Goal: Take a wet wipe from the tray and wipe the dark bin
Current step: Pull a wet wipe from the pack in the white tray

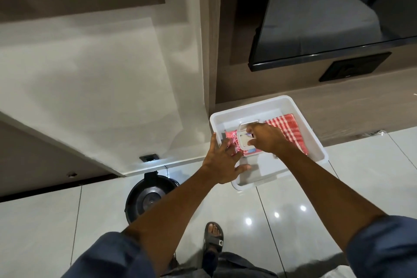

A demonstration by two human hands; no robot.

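Note:
A white tray (313, 133) sits on the tiled floor by the wall. Inside it lies a pink wet wipe pack (232, 140) with its white flip lid (244, 130) raised. My left hand (222, 162) presses flat on the pack's near end, fingers spread. My right hand (267, 137) is over the pack's opening, fingertips pinched at it; whether a wipe is between them is hidden. The dark bin (149, 196), round with a black lid, stands on the floor to the left of the tray, partly behind my left forearm.
A folded red-and-white checked cloth (291, 131) lies in the tray's far right. A white wall panel rises behind the bin and a dark screen (316, 20) hangs above the tray. My sandalled foot (213, 239) is on the glossy tiles.

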